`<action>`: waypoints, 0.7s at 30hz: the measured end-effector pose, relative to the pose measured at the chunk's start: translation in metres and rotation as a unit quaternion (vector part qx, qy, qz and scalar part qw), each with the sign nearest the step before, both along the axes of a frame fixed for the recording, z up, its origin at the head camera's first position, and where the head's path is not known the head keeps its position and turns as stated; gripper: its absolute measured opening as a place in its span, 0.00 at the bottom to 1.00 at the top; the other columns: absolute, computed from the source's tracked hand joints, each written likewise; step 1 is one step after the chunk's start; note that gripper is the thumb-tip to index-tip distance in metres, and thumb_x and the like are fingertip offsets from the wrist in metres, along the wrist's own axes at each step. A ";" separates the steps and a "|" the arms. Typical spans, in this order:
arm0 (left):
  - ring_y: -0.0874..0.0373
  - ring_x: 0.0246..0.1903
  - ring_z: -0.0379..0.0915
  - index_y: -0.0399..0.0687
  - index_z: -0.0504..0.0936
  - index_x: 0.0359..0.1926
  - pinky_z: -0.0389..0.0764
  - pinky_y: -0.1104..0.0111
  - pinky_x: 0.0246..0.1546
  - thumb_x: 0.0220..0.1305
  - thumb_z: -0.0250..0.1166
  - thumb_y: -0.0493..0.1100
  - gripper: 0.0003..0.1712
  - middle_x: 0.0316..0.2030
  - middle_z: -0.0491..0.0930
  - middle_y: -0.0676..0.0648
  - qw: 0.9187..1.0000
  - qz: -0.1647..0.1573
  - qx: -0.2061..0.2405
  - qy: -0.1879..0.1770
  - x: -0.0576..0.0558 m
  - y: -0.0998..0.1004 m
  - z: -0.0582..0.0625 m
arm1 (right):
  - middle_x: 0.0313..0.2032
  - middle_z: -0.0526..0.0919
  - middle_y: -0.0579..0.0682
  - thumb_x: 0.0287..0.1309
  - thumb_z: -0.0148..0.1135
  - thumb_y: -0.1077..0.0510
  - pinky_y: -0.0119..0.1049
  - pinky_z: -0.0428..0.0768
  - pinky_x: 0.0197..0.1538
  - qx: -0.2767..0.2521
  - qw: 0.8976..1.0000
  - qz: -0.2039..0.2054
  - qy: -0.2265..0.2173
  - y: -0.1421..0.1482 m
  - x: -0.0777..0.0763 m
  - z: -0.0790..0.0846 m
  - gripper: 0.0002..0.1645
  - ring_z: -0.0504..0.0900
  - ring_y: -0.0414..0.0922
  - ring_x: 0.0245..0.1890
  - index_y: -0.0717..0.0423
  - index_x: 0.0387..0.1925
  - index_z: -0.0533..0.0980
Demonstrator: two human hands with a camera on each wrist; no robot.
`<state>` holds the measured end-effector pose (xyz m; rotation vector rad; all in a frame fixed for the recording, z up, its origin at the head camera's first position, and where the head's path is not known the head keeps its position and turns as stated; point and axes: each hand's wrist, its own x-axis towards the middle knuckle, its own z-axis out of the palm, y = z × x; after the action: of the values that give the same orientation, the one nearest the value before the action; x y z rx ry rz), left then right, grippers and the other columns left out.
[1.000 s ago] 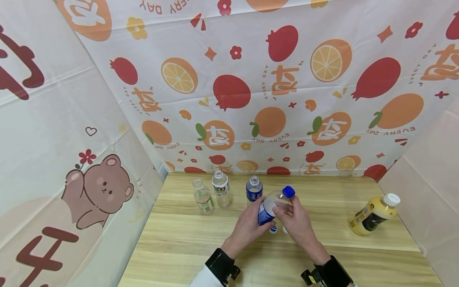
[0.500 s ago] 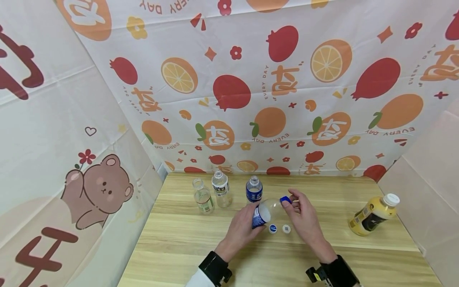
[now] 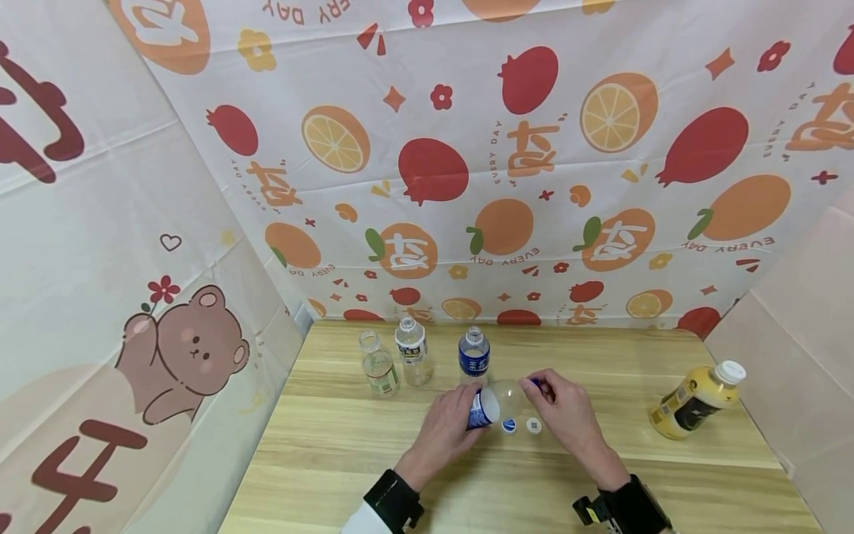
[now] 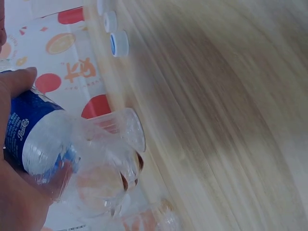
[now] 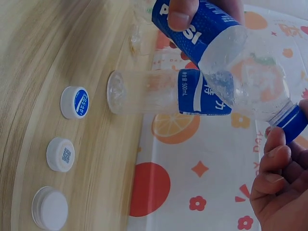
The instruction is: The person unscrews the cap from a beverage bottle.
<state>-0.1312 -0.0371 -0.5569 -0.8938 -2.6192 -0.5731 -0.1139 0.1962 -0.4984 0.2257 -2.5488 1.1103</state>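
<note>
A clear plastic bottle with a blue label is held tilted above the table, its neck toward the right. My left hand grips it round the label, as the left wrist view also shows. The thumb and fingers of my right hand pinch the blue cap, which sits on the bottle's neck. Just behind stands an uncapped bottle with a blue label. On the table below lie a white cap with a blue top, a white cap with a printed code and a plain white cap.
Two more uncapped clear bottles stand at the back left, one with a green-and-white label, the other with a black-and-white label. A yellow bottle with a white cap stands on the right of the wooden table. Printed cloth hangs behind.
The bottle has tipped from a slant to nearly level and come lower. My right hand has shifted from the bottle's shoulder to its blue cap; the caps below have come into sight.
</note>
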 end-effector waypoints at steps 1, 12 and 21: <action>0.53 0.50 0.80 0.43 0.69 0.70 0.82 0.59 0.53 0.52 0.82 0.52 0.49 0.53 0.81 0.46 1.000 -0.002 -0.002 -0.003 0.000 -0.001 -0.001 | 0.24 0.75 0.37 0.70 0.66 0.50 0.29 0.71 0.24 0.005 1.000 0.002 0.000 0.000 0.000 0.000 0.11 0.71 0.35 0.22 0.54 0.40 0.84; 0.58 0.45 0.78 0.41 0.71 0.64 0.83 0.66 0.48 0.50 0.82 0.48 0.44 0.48 0.80 0.48 0.997 -0.026 0.036 -0.056 0.003 0.000 -0.011 | 0.28 0.76 0.39 0.72 0.64 0.55 0.29 0.73 0.26 0.026 0.999 0.042 0.021 -0.009 0.000 -0.002 0.08 0.71 0.34 0.26 0.56 0.41 0.82; 0.57 0.51 0.78 0.42 0.67 0.69 0.81 0.66 0.55 0.54 0.80 0.43 0.45 0.54 0.78 0.47 0.985 -0.067 0.066 -0.147 -0.002 -0.006 -0.007 | 0.31 0.75 0.40 0.73 0.62 0.58 0.31 0.74 0.30 0.025 0.998 0.052 0.031 -0.012 0.001 -0.004 0.05 0.72 0.35 0.30 0.56 0.41 0.81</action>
<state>-0.1335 -0.0433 -0.5644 -1.0148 -2.7489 -0.9698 -0.1133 0.1843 -0.5020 0.4034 -2.5370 1.0611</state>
